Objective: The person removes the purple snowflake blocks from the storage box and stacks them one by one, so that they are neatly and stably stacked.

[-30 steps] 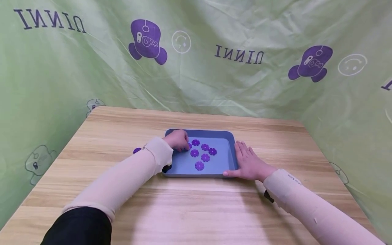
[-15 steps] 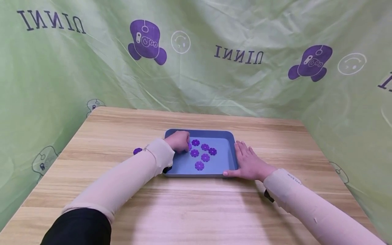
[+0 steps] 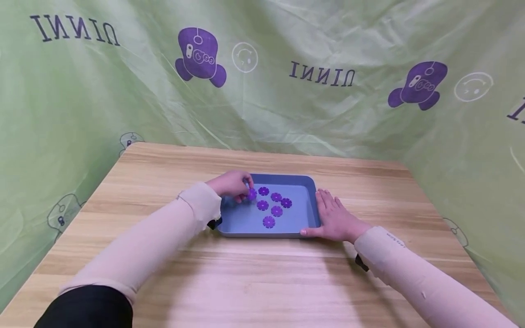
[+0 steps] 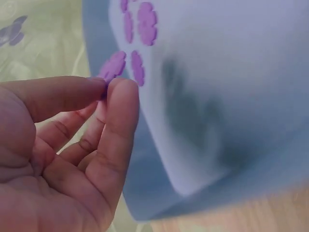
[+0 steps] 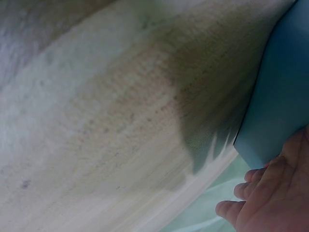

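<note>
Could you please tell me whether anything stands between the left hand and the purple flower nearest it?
Nothing visible does: the left hand pinches the purple flower directly, and the other flowers lie to its right in the tray.

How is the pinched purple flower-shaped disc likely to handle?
The purple flower-shaped disc is probably light: it looks small and thin, and a fingertip pinch of the left hand holds it. It seems fairly stiff, showing no droop beyond the pinch. If pushed, it would likely slide rather than roll, as similar discs lie flat in the blue tray.
</note>
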### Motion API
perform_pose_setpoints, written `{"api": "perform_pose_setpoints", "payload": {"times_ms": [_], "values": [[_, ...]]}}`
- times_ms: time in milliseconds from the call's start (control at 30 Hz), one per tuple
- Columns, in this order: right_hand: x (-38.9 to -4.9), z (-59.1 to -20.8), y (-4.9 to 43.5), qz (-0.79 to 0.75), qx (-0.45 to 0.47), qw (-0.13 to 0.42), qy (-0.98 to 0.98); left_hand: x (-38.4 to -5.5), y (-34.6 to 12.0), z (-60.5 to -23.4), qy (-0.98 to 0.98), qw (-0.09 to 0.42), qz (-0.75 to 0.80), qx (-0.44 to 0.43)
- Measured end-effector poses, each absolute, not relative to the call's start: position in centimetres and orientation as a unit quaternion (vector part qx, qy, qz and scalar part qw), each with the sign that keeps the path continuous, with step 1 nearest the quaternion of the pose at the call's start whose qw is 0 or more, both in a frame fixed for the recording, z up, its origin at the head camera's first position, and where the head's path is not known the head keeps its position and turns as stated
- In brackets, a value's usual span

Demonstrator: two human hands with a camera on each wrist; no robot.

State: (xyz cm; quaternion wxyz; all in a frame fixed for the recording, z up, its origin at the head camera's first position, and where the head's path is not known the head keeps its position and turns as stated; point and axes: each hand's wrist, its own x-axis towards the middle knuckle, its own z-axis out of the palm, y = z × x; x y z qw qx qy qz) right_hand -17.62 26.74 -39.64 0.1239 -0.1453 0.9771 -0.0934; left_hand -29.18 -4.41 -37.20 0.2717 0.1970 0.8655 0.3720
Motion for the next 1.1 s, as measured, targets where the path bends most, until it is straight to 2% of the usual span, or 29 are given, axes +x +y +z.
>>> {"api": "perform_pose_setpoints", "payload": {"times_ms": [467,1100], "values": [[-17.3,-39.9,26.8,-0.098,-0.138,0.137,0.976,-30.1,-8.9,-37.3,0.816,0.218,0.513,0.156],[-17.5,-39.5,26.4,-0.094,-0.143,0.128,0.977,-30.4,-15.3,-37.8,0.812,0.181,0.548,0.093]]}}
